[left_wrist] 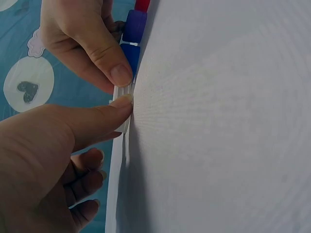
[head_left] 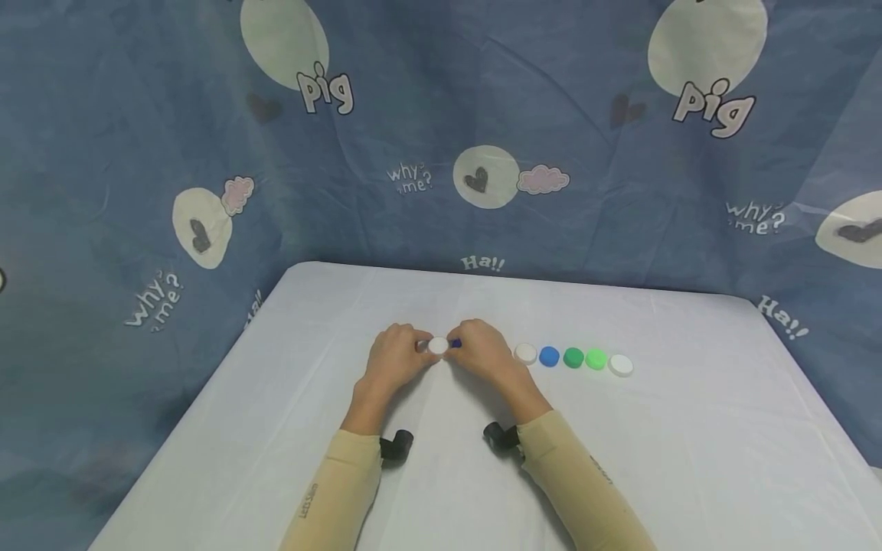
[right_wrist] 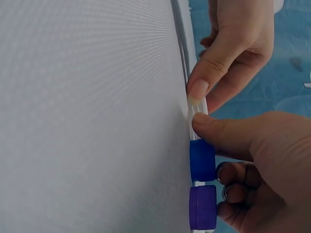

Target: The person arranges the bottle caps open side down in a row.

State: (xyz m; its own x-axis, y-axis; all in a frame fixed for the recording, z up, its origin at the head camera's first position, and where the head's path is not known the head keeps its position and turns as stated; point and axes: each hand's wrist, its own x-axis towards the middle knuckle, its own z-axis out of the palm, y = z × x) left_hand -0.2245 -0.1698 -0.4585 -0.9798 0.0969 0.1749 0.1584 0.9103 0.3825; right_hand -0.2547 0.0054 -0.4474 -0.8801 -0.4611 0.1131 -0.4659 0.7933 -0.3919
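A round white bottle cap (head_left: 438, 346) lies on the table between my two hands, low and pale in the left wrist view. My left hand (head_left: 396, 357) pinches its left side between thumb and finger. From the right, my right hand (head_left: 485, 353) pinches the same cap, with the other fingers loosely bent. Beside that hand a blue cap (right_wrist: 202, 160) and a purple cap (right_wrist: 202, 208) stand in line in the right wrist view. From the head, my right hand mostly hides them. A sliver of red cap (left_wrist: 142, 5) shows at the top of the left wrist view.
Rightward the row continues with a white cap (head_left: 525, 353), a blue cap (head_left: 549, 357), a dark green cap (head_left: 573, 357), a light green cap (head_left: 596, 359) and another white cap (head_left: 621, 365). A white cloth covers the table (head_left: 689, 459). A patterned blue curtain (head_left: 413, 99) hangs behind.
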